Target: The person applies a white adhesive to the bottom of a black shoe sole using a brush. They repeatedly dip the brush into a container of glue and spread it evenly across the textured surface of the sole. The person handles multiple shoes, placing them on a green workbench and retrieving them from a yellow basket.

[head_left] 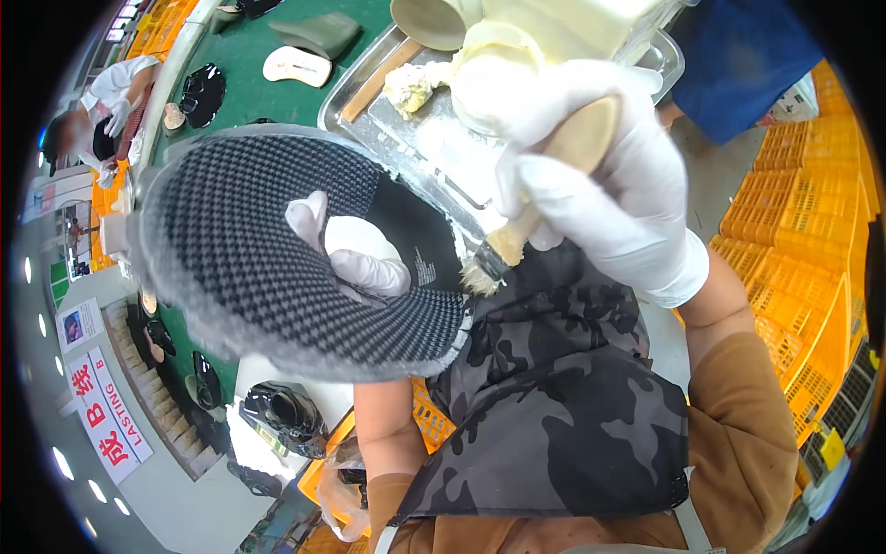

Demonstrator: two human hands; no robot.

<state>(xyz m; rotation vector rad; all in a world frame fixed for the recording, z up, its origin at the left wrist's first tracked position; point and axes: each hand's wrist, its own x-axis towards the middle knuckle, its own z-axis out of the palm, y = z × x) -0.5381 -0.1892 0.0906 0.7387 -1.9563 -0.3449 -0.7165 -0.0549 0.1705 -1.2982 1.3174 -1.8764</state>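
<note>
My left hand point(365, 263), in a white glove, is closed on a large curved shoe upper point(249, 231) with a black-and-grey houndstooth pattern. Its gloved fingers show at the opening in the middle; the rest of the hand is hidden. A fuzzy pale rim runs round the outer side, and a whitish edge shows along the black part on the right. My right hand point(609, 185), also gloved and slightly blurred, grips a paintbrush point(577, 138) by its pale wooden handle. The light bristles point down beside that whitish edge; I cannot tell whether they touch it.
Beyond the upper, a metal tray point(369, 69) holds a whitish tub point(494, 78), pasty lumps and a wooden stick point(378, 81). Shoe parts lie on the green table point(249, 55). Yellow crates point(784, 212) are stacked at right. A person point(115, 102) works at far left.
</note>
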